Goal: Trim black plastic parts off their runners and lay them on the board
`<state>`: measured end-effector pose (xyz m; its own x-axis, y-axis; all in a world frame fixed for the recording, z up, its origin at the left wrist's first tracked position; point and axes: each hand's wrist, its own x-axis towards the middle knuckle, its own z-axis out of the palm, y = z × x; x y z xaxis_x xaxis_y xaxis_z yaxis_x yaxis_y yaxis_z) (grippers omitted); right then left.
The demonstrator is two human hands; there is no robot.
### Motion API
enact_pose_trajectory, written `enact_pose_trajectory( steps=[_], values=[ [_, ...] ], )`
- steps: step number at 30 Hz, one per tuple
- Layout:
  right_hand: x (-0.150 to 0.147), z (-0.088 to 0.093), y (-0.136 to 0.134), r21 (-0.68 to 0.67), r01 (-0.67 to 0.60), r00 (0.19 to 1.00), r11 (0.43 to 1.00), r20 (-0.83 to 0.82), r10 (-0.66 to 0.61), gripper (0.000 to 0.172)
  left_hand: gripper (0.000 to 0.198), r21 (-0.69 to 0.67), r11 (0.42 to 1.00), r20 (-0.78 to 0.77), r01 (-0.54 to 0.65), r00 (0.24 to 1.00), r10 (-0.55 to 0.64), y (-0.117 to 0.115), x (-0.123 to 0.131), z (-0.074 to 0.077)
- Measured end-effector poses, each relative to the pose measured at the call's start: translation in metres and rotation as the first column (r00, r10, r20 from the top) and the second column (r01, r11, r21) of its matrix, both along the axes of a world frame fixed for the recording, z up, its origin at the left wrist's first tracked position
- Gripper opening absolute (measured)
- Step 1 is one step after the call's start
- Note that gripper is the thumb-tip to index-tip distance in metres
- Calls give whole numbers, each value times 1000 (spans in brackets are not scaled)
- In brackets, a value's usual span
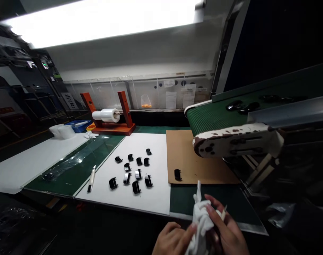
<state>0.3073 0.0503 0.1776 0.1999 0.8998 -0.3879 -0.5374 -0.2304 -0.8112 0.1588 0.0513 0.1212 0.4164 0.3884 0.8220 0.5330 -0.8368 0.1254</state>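
Note:
Near the front edge of the table, my left hand [174, 241] and my right hand [226, 226] are closed on a crumpled white cloth glove [202, 216]. One narrow end of it sticks up like a glove finger. A thin pale piece with a pointed tip [224, 213] shows by my right hand's fingers; I cannot tell what it is. Several small glossy black plastic parts [136, 186] lie spread over the white sheet [156, 196]. One more black part [177, 174] rests on the brown cardboard [201, 173], just beyond my hands.
A green conveyor belt [209, 115] carrying black parts [233, 105] overhangs the cardboard at right. A cutter knife [91, 179] lies on the sheet's left side. Behind stands a wooden holder [126, 113] with a film roll [107, 115]. A blue tray [80, 126] is farther left.

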Motion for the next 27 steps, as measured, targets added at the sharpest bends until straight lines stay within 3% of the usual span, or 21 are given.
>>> enact_pose_trajectory(
  steps=[4,6,8,10,13,16,20,23,24,27],
  values=[
    [5,11,1,127,-29,998,992,51,22,77,21,-225,974,119,14,993,13,-5,-10,13],
    [9,7,-1,160,-75,987,984,154,50,81,13,-337,941,115,-11,992,53,-8,-14,17],
    [10,-1,-9,145,-172,955,974,267,129,72,10,-434,900,85,-49,992,95,-9,-17,20],
    [8,-9,-21,110,-260,898,959,394,198,54,19,-488,868,38,-87,992,121,-11,-19,22],
    [-2,-18,-40,59,-338,762,939,603,236,42,34,-536,835,-74,-125,992,101,-14,-22,21],
    [-12,-28,-51,42,-415,632,909,732,255,26,32,-577,803,-209,-152,977,35,-20,-28,20],
    [-15,-43,-57,27,-451,581,892,767,270,23,24,-601,777,-358,-186,932,-54,-32,-43,28],
    [-19,-53,-62,-16,-412,612,911,735,290,28,12,-554,811,-351,-187,936,-25,-44,-52,35],
    [-21,-56,-64,-34,-403,660,914,682,316,30,6,-525,843,-273,-117,961,-37,-48,-52,36],
    [-32,-62,-71,-64,-403,845,913,358,398,41,22,-403,898,-36,176,978,-207,-55,-47,35]
  ],
)
